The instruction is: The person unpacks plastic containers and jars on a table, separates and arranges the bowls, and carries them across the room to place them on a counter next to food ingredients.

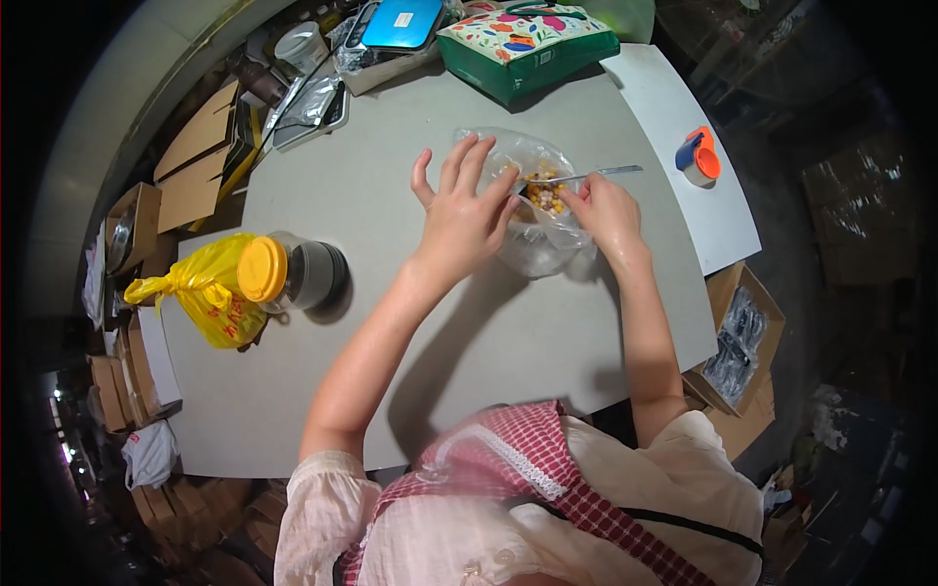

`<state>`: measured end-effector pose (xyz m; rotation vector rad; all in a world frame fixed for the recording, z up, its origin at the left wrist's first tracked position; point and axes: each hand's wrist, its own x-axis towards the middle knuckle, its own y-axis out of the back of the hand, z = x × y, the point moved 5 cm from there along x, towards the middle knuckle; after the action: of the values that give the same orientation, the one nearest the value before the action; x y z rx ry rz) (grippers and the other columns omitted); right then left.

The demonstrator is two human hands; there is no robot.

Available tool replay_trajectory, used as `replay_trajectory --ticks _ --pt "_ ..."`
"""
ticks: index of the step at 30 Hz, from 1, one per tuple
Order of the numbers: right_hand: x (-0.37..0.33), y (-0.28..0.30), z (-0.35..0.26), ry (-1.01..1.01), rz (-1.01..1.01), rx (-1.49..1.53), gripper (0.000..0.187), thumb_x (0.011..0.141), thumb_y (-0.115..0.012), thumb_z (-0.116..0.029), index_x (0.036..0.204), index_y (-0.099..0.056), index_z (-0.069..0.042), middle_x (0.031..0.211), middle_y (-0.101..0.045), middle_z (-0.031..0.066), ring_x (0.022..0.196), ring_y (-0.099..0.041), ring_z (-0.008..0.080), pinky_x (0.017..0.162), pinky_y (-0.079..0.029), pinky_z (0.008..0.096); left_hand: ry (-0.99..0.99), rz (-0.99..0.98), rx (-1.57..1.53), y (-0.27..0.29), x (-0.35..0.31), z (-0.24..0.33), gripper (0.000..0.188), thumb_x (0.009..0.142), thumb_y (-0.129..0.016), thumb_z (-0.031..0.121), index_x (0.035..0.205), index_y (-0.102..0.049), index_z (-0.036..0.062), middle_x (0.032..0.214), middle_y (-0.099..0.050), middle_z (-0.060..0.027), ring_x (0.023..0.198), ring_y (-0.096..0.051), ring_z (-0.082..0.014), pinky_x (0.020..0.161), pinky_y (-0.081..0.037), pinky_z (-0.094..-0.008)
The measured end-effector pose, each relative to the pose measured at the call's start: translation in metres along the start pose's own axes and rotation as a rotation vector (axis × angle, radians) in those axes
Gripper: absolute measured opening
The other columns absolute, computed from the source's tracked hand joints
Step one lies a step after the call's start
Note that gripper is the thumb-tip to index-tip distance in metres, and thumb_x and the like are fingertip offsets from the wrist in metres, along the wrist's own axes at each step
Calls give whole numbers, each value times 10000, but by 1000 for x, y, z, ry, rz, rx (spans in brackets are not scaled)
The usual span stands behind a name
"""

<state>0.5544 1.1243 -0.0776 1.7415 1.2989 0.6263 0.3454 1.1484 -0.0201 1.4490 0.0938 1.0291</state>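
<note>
A clear plastic bag [542, 256] stands on the grey table with its mouth spread wide. Inside it lie yellow and pale kernels or beans [547, 196]. A metal spoon [618, 170] rests across the bag's mouth, its handle sticking out to the right. At the bag's left side is my left hand [461, 215], fingers spread, with the thumb and forefinger apart at the rim. My right hand [608, 213] pinches the right edge of the bag, below the spoon handle.
On the left stand a clear jar with a yellow lid [262, 269] and a tied yellow bag [210, 293]. A green floral bag [528, 54] and a blue-topped scale [403, 23] sit at the back. An orange and blue tape dispenser [698, 156] lies right, above a box [738, 337].
</note>
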Motion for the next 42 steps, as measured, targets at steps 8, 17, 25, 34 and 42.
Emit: replay_trajectory --ticks 8,17,25,34,42 --pt "0 -6 -8 73 146 -81 205 831 -675 -199 826 -671 6 765 -691 205 762 -683 398 683 -546 487 103 26 -26 7 -25 -5 469 858 -679 113 1321 -632 177 1490 -480 -121 1437 -381 -304 1176 -66 -534" --pt "-9 1 -21 207 379 -150 179 854 -662 -126 1005 -666 -29 928 -668 139 774 -685 362 654 -543 472 180 21 -163 6 -75 8 496 804 -663 46 1295 -619 99 1476 -488 -136 1412 -420 -311 1183 -84 -488" --pt "-9 1 -24 175 292 -27 226 831 -657 -88 1055 -663 -61 983 -648 120 833 -673 351 691 -543 462 363 22 -263 -8 -106 1 547 835 -677 88 1360 -526 57 1440 -491 -134 1384 -419 -306 1156 -188 -488" --pt "1 -2 -3 68 143 -61 228 810 -661 -102 1011 -610 -8 1003 -664 183 883 -670 381 746 -539 482 582 -42 -502 -31 -105 -1 518 908 -656 98 1380 -457 19 1384 -518 -175 1333 -462 -334 1122 -326 -442" --pt "-4 5 6 64 87 5 213 820 -683 -176 917 -594 -9 799 -673 195 779 -672 402 707 -522 490 704 -70 -815 -49 -99 7 471 958 -622 119 1358 -432 -41 1325 -577 -254 1267 -559 -372 1068 -437 -431"
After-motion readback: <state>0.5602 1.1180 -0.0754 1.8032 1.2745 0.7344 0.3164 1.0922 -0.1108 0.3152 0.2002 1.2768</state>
